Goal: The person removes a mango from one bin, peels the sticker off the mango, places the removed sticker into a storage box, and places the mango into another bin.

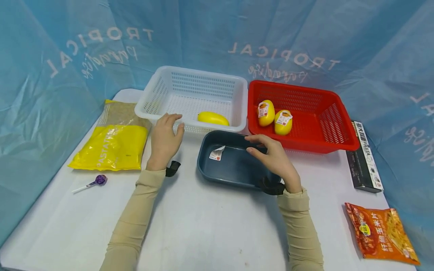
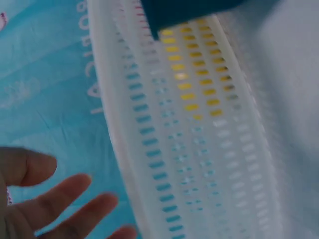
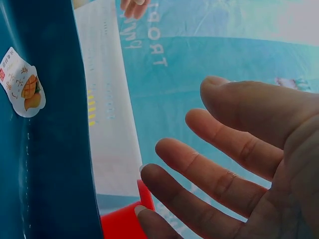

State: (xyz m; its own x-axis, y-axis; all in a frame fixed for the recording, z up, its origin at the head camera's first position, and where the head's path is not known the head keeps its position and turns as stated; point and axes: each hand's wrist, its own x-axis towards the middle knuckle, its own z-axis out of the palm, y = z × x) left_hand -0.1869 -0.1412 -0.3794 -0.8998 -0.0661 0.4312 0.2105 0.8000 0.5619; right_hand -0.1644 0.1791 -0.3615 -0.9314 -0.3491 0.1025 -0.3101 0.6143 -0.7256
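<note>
Two hands open, gripping nothing: right hand (image 1: pixel 274 158) hovers over dark blue plastic tray (image 1: pixel 234 165), left hand (image 1: pixel 165 141) at near rim of white perforated plastic basket (image 1: pixel 193 96) (yellow mango-shaped fruit (image 1: pixel 213 118) inside, beyond fingertips). Judgement: seat fingers on tray's far rim, steady basket, slide level.

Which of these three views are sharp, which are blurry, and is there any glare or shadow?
Head view: sharp, evenly lit, soft shadows under the dark blue tray. Left wrist view: blurred, the white basket smeared and washed out. Right wrist view: the right hand close, soft and partly shadowed; no strong glare.
</note>
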